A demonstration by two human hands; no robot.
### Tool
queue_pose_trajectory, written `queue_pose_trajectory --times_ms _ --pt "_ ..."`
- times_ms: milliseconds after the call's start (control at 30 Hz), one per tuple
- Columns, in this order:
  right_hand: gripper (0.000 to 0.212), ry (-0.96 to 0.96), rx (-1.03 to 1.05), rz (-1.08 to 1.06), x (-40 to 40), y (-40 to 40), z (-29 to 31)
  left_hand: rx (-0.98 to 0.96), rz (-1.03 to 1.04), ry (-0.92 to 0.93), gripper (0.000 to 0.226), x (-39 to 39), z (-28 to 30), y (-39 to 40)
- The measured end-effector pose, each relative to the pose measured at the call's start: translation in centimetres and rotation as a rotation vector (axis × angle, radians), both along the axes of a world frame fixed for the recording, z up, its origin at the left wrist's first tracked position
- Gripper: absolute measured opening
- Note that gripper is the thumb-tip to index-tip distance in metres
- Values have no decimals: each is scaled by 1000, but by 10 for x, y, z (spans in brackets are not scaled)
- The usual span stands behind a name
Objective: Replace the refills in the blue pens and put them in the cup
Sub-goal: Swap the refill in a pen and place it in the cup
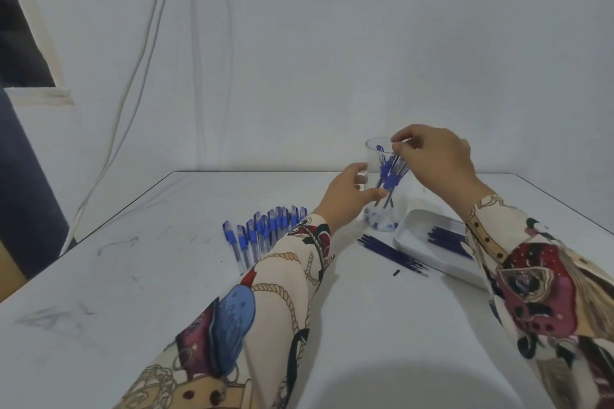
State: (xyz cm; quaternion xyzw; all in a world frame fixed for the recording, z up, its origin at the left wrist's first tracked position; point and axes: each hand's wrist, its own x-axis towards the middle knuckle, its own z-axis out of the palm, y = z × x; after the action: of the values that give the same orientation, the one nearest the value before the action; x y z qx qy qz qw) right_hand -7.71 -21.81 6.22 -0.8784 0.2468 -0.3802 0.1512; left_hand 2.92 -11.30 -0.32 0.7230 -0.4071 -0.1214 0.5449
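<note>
Cream sleeves (285,279) with colourful prints

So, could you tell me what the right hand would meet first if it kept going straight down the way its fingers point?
Probably the pens in the cup: the right hand hangs over the cup rim, though depth is unclear.

The left hand (345,196) hides the cup's (382,212) near wall. The right hand's (435,159) fingertips cover the pen tops; whether they pinch one is unclear. The right sleeve (538,276) covers the tray's (415,226) near end.
</note>
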Motion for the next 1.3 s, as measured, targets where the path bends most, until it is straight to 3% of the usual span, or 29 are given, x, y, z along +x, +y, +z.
queue_pose_trajectory --times_ms 133,333,467,600,733,933,1133,1300 --pt "25 46 -105 -18 -2 1 0 -3 -17 9 65 2 1 4" --pt "41 136 -85 -13 -7 10 1 32 57 -17 57 13 -2 27" --pt "38 20 -111 31 -15 23 -2 63 156 -52 39 22 -6 55" --pt "27 -181 -90 196 -30 50 -18 257 357 -280 14 28 -18 81" --pt "22 -25 -125 268 -39 69 -57 568 536 -649 23 20 -33 90" --pt "19 127 -95 290 -44 66 -89 688 604 -901 30 9 -41 84" --pt "21 116 -84 253 -47 63 -88 698 599 -884 15 0 -37 79" --pt "23 133 -50 257 -46 59 -93 565 547 -825 28 -6 -26 77"
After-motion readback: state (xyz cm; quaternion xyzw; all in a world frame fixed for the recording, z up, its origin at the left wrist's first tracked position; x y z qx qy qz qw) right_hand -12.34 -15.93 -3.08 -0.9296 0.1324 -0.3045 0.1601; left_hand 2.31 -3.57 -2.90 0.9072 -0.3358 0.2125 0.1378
